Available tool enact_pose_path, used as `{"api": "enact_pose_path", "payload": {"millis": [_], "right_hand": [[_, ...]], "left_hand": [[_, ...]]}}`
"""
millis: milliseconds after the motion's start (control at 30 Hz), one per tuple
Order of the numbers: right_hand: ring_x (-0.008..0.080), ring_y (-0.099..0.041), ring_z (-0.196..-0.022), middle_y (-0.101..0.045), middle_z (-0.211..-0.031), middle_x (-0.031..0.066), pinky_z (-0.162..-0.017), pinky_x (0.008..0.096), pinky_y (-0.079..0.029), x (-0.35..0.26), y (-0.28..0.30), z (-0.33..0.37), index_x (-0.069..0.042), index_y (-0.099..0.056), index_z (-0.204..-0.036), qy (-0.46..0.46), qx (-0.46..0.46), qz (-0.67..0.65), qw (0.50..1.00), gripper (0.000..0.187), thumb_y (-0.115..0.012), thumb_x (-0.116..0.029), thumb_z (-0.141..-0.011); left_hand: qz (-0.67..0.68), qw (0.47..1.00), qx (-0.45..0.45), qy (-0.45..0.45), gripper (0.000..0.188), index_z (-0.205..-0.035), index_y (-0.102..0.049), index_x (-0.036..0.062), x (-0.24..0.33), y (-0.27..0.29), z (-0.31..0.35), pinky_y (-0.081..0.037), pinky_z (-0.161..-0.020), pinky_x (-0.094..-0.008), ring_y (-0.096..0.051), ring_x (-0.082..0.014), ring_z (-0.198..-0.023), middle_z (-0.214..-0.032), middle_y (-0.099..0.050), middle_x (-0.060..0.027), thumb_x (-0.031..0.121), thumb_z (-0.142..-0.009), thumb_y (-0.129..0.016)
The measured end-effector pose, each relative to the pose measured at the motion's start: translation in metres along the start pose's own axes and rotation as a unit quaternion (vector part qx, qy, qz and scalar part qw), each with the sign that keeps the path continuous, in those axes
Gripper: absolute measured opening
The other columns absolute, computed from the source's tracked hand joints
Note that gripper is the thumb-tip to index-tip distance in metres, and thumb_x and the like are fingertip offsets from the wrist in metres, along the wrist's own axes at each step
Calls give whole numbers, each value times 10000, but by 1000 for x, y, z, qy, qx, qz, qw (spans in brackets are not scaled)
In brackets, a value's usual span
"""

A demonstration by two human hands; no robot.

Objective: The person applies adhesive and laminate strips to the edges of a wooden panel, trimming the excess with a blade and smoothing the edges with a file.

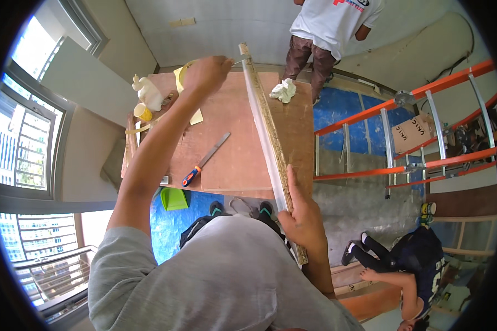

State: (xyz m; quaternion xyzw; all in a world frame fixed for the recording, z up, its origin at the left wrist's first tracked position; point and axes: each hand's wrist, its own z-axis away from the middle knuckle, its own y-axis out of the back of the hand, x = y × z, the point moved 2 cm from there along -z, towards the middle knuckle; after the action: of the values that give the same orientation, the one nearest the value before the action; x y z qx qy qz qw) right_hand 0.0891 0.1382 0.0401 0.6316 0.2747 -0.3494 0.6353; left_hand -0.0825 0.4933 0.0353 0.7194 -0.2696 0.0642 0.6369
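A long, narrow particle board (268, 118) with a white face stands on edge across the wooden worktable (232, 165), running from its far side toward my body. My right hand (303, 218) grips the board's near part, thumb along its edge. At the far end, my left hand (209, 76) is closed on a small tool with a thin metal blade (239, 60), which meets the board's edge; its handle is hidden in my fingers. Between my arms lies a flat file (212, 151) with a blue and orange handle. Right of the board sits a crumpled white cloth or paper (283, 91).
A white bottle (147, 92) and yellow cup (142, 112) stand at the table's left. A green dustpan (174, 199) lies below. On the right are an orange ladder (403, 165) and a cardboard box (414, 132). One person (331, 33) stands ahead; another (414, 265) is low at right.
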Motion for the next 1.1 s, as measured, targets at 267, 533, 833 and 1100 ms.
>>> {"api": "enact_pose_path", "payload": {"millis": [267,533,833,1100], "right_hand": [[459,-586,-1315,-477,-1565,291,-1042,460,-506,7,2,-1,-58,-244,-1668,12,16,0,1000,945,-551,6,-777],[470,-587,-1301,-493,-1544,301,-1010,451,-516,10,8,-2,-50,-255,-1664,16,12,-23,1000,942,-552,5,-772],[490,-524,-1366,-439,-1562,345,-1059,471,-494,14,10,-5,9,-265,-1642,-4,2,-38,999,912,-545,4,-774],[498,-556,-1323,-457,-1550,343,-1045,470,-504,14,7,-4,7,-261,-1643,37,16,-30,999,921,-544,6,-766]], "left_hand": [[-75,997,5,-17,444,-1152,-782,177,10,2,-3,-558,-798,-463,-726,-358,-929,-951,-768,-131,527,-1036,-534],[43,999,-5,7,433,-1222,-784,221,0,-6,-30,-557,-804,-459,-727,-352,-937,-973,-770,-145,527,-1033,-542],[-41,997,-46,-40,400,-1039,-776,151,31,-8,-2,-541,-737,-474,-693,-376,-817,-845,-733,-134,481,-1047,-550],[-1,999,-27,-29,397,-992,-742,113,27,-3,-12,-512,-686,-474,-658,-381,-745,-772,-687,-149,459,-1050,-557]]}}
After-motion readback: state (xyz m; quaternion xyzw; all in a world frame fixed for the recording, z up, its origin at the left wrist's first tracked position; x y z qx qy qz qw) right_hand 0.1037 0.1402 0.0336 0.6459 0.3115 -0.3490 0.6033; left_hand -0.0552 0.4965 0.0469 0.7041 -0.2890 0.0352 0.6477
